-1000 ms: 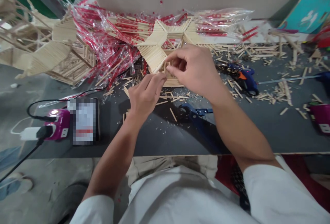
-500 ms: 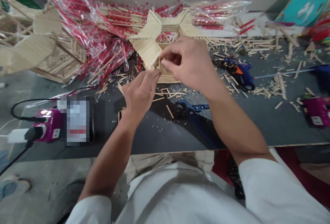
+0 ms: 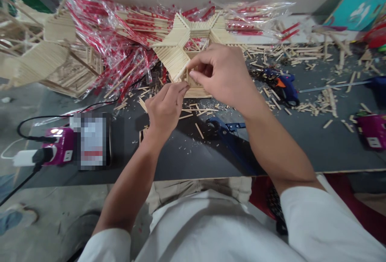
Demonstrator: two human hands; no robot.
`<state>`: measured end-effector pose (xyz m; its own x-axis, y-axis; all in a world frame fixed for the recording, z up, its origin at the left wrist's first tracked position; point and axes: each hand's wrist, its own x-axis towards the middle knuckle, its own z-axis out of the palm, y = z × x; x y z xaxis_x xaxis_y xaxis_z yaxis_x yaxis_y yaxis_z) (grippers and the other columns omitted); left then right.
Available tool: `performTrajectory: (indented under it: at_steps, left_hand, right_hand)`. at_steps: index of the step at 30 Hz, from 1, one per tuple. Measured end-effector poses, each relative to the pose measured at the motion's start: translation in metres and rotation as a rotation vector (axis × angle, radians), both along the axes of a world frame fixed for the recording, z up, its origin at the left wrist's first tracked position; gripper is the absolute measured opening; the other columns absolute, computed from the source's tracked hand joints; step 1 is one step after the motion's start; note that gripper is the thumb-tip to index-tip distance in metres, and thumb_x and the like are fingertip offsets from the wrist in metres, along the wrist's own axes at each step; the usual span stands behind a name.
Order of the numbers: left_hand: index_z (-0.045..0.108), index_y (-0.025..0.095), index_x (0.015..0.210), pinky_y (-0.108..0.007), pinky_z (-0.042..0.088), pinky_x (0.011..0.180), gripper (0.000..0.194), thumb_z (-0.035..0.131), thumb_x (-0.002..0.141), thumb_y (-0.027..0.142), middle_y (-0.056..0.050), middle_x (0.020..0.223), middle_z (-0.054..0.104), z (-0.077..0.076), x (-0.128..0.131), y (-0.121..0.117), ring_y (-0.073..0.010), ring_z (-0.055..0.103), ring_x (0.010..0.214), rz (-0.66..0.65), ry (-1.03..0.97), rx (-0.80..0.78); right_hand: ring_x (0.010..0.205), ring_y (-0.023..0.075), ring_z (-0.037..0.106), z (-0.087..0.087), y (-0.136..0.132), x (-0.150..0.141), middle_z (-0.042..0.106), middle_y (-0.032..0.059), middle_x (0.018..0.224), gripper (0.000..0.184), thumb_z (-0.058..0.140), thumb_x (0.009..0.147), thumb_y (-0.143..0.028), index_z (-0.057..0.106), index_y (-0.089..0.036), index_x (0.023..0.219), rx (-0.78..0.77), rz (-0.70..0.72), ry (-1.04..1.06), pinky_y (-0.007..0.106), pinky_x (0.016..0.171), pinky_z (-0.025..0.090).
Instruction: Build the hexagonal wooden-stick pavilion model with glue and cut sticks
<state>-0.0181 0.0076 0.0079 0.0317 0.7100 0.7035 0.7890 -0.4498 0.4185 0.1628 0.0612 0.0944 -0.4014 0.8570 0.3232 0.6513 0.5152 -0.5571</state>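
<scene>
A star-like structure of thin wooden sticks point(image 3: 174, 58) stands at the table's back middle, with an open centre and slatted points. At its near left point, my left hand point(image 3: 165, 103) is closed, fingertips pressed together on the structure's edge. My right hand point(image 3: 221, 73) reaches over the structure's right side and covers part of it. Its thumb and index finger pinch close together beside a pale stick along the edge. Whatever lies between those fingertips is too small to make out.
Red-and-clear plastic packs of sticks point(image 3: 129, 33) lie behind. Another stick structure point(image 3: 60, 53) stands left. A blue glue gun point(image 3: 286, 87) lies right, a blue cutter point(image 3: 229, 135) in front, a phone point(image 3: 93, 141) and purple power adapter point(image 3: 62, 145) at left. Cut stick pieces point(image 3: 319, 101) litter the table.
Both hands stay at the same spot on the structure with almost no movement. The whole view has shifted very slightly.
</scene>
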Motion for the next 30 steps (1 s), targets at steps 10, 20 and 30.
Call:
performTrajectory:
  at_steps: [10, 20, 30]
  left_hand:
    - [0.077, 0.024, 0.105, -0.024, 0.054, 0.074, 0.022, 0.059, 0.107, 0.036, -0.003, 0.095, 0.080, 0.0047, 0.0040, -0.0007, -0.0140, 0.076, 0.087, 0.018, -0.049, -0.034]
    - [0.077, 0.023, 0.104, -0.023, 0.054, 0.074, 0.018, 0.062, 0.105, 0.033, -0.001, 0.095, 0.080, 0.0028, 0.0053, 0.0024, -0.0127, 0.076, 0.084, 0.016, -0.121, -0.066]
    - [0.077, 0.022, 0.111, -0.022, 0.052, 0.071, 0.028, 0.058, 0.108, 0.041, -0.003, 0.097, 0.081, -0.0009, 0.0030, 0.0015, -0.0120, 0.077, 0.081, 0.012, -0.072, -0.012]
  right_hand:
    - [0.081, 0.0251, 0.071, -0.0022, 0.0013, -0.0007, 0.078, 0.0035, 0.090, 0.013, 0.073, 0.087, -0.020, 0.074, -0.028, 0.098, 0.011, -0.017, -0.001, 0.043, 0.083, 0.057]
    - [0.080, 0.0254, 0.071, 0.0009, 0.0007, -0.0005, 0.076, 0.0032, 0.091, 0.014, 0.071, 0.086, -0.018, 0.073, -0.027, 0.097, 0.017, -0.012, -0.034, 0.044, 0.085, 0.057]
    - [0.077, 0.0247, 0.070, -0.0019, 0.0007, -0.0007, 0.077, 0.0037, 0.091, 0.010, 0.071, 0.089, -0.021, 0.074, -0.028, 0.096, 0.032, -0.011, -0.015, 0.043, 0.085, 0.058]
